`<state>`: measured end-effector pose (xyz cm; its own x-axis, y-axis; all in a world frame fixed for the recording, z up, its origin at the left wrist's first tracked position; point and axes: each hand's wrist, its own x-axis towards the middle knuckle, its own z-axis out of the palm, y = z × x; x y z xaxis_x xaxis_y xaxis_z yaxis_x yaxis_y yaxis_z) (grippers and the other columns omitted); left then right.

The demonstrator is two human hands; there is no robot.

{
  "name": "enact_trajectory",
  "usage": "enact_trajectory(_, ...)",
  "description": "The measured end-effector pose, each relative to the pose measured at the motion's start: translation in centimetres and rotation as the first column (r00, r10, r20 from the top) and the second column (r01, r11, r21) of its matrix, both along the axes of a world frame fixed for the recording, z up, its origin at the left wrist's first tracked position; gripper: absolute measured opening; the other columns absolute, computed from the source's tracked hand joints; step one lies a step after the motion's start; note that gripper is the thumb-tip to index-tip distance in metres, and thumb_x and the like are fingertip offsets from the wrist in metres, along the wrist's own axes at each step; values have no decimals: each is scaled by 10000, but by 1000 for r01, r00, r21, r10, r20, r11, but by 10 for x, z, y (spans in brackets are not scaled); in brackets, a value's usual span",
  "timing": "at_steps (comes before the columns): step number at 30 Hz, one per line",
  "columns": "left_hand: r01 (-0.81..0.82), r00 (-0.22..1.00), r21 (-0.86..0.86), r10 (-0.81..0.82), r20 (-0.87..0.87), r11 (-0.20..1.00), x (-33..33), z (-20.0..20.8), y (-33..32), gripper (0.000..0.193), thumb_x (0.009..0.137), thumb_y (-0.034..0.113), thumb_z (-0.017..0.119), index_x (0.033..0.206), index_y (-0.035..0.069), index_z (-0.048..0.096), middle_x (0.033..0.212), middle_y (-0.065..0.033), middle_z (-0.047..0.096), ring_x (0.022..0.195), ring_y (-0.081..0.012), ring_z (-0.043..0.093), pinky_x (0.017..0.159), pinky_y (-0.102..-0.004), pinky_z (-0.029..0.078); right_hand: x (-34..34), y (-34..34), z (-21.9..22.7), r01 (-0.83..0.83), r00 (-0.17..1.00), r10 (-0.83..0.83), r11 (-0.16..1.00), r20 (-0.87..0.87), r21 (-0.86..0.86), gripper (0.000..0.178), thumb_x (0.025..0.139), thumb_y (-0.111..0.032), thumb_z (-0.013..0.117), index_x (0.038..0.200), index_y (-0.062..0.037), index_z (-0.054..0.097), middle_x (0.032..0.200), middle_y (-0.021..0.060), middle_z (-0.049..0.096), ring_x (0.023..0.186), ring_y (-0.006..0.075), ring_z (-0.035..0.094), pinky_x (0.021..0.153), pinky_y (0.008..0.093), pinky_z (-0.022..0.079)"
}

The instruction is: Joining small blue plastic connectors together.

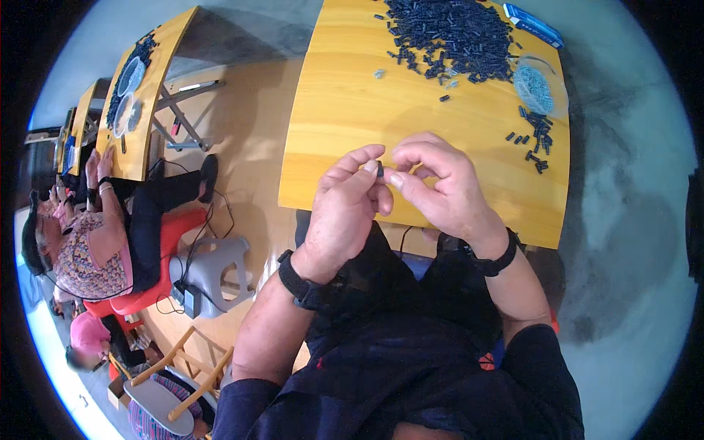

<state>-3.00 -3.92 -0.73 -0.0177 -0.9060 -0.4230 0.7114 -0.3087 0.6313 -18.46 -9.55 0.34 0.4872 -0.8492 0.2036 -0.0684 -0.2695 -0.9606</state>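
Over the near edge of the yellow table [345,110], my left hand [343,205] pinches a small black cylindrical piece [380,169] between thumb and fingers. Close beside it is my right hand [449,189], its thumb and forefinger drawn together near the piece. Whatever tiny thing they may hold is too small to make out. A large pile of similar black pieces [462,40] covers the far part of the table. To the right stands a clear bowl [563,99] of small pale-blue parts [533,88]. Nearer than the bowl lies a loose group of black pieces [541,132].
A blue and white box [534,26] lies at the far right corner. Little clear bits [378,74] sit near the pile. At left, a person [95,249] works at another table [157,92]. A grey stool [213,282] and cables occupy the floor between us.
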Motion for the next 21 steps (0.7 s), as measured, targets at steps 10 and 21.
enact_trajectory(10, 238, 968, 18, -238, 79, 971, 8, 10, 1, 335, 961, 50, 470, 1291, -3, 456, 776, -72, 625, 538, -90, 498, 491, -199, 391, -9, 1, -7, -200, 977, 152, 901, 151, 384, 108, 908, -57, 574, 955, 18, 635, 749, 35, 640, 656, 82, 568, 608, 242, 460)
enact_trajectory(21, 399, 665, 32, -313, 678, 916, 9, 4, 8, 167, 838, -7, 660, 1003, -28, 670, 826, -36, 672, 685, -65, 586, 606, -210, 484, -16, -4, 0, -172, 983, 186, 894, 5, 413, 67, 842, -58, 643, 846, 9, 651, 726, 15, 646, 667, 71, 562, 616, 242, 468)
